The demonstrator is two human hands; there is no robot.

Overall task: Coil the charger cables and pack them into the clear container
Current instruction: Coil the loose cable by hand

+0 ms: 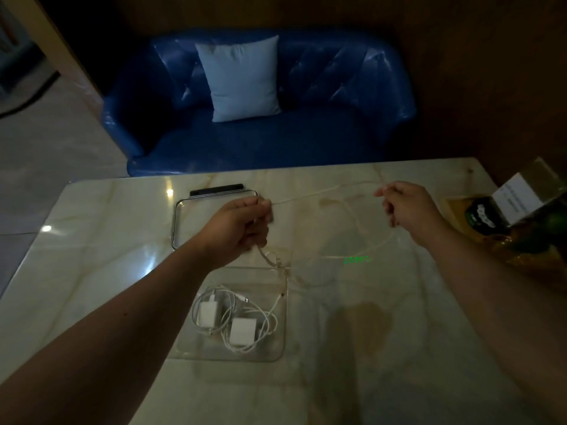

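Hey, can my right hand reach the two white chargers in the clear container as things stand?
Probably yes: the clear container looks uncovered and only slack cable lies between, but the right hand is pinching that cable, so it's busy.

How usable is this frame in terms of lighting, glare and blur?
Head view: dim; bright glare spots on the glossy marble table, left side; a green flare near centre; the thin white cable held between the left hand and right hand is faint; both hands slightly motion-blurred; wide-angle lens bows the table edges.
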